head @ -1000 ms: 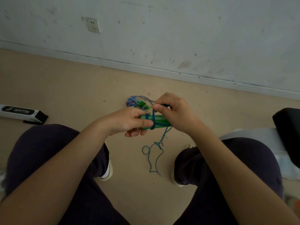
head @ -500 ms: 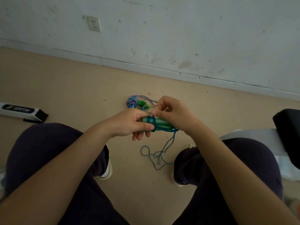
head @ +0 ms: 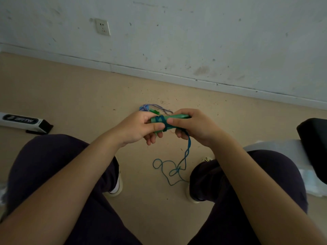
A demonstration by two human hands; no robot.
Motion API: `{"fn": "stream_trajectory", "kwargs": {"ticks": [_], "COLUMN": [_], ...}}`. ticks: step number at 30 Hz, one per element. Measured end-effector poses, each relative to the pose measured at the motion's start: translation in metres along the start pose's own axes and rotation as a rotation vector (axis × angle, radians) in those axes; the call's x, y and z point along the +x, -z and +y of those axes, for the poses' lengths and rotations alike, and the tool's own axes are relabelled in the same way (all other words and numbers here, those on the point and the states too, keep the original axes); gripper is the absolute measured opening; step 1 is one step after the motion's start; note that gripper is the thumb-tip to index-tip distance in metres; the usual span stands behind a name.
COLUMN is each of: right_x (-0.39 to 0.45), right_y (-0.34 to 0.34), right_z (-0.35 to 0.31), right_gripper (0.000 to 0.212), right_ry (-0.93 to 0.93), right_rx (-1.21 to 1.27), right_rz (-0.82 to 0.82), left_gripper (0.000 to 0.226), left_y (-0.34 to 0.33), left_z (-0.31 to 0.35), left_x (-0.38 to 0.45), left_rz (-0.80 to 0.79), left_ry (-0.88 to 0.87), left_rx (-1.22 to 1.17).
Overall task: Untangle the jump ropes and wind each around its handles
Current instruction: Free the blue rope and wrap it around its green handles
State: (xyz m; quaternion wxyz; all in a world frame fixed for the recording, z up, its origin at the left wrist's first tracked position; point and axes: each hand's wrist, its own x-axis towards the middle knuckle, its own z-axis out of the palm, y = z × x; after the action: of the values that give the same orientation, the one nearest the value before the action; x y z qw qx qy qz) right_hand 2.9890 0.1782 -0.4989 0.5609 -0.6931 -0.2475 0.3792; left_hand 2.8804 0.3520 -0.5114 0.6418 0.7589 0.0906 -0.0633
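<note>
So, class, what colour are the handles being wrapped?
Green handles, wound with blue rope; head view.

Both hands (head: 137,127) (head: 195,127) raised between the knees, fingers curled, gripping.

Two bare hands, the left hand (head: 136,127) and the right hand (head: 196,127). One bundle of green plastic handles (head: 174,119), how many handles in it I cannot tell. One teal cord (head: 185,152) in a single loose tangle. One blue-and-white striped rope (head: 155,106). One white and black box (head: 23,122) on the floor. One white wall socket (head: 102,27). Two white-soled shoes, one (head: 116,186) by each knee.
</note>
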Motion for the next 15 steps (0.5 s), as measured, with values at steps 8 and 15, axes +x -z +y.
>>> {"fn": "stream_trajectory", "kwargs": {"ticks": [8,15], "right_x": [0.0019,0.0041], "right_y": [-0.0049,-0.0056], "right_z": [0.0084,0.0069], "right_gripper": [0.033,0.02], "right_ry": [-0.049,-0.019], "right_rx": [0.061,0.047], "right_rz": [0.052,0.05], "left_gripper": [0.015,0.018], "left_y": [-0.0008,-0.0022], "left_z": [-0.0006,0.0017], "left_x": [0.0022,-0.0008], "left_rz": [-0.103,-0.135], "left_ry": [0.117,0.118], "left_rx": [0.2,0.16]}}
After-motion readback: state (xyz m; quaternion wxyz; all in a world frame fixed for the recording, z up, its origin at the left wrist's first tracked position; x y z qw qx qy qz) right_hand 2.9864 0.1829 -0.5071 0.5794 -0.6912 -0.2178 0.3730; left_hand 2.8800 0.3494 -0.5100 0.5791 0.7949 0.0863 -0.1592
